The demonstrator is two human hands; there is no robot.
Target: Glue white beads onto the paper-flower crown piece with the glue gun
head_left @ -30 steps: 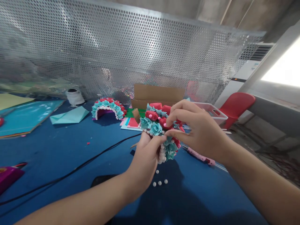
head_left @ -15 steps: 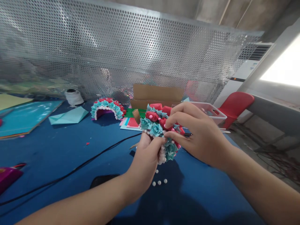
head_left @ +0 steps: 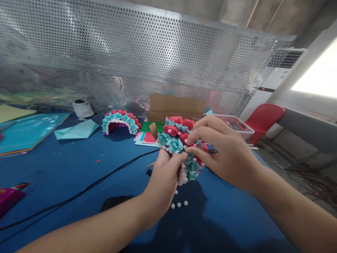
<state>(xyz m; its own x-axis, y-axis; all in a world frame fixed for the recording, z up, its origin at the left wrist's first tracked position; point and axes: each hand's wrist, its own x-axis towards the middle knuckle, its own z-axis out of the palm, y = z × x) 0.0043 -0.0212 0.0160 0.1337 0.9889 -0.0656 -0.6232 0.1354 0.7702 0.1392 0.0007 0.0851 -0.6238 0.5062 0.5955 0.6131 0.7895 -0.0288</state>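
Observation:
Above the middle of the table, my left hand (head_left: 164,181) grips a curved piece of paper flowers (head_left: 175,144), its thumb along the edge of white beads. Blue and red paper flowers cover the piece, with small pink beads among them. From the right, my right hand (head_left: 223,149) is closed at the fingertips, with thumb and fingers pressed on the flowers; whether a small bead is between them is hidden. A brown strip (head_left: 153,130) sticks out at the piece's upper left. Several loose white beads (head_left: 179,205) lie on the blue table below.
A similar flower arch (head_left: 121,121) stands at the back left, near a folded blue paper (head_left: 77,130) and a white roll (head_left: 83,109). Behind my hands are a cardboard box (head_left: 177,104) and a clear plastic basket (head_left: 249,130). A black cable (head_left: 105,181) crosses the table.
My right thumb and fingertips have shifted very slightly on the flowers. The left hand keeps its grip, and the loose beads stay where they were.

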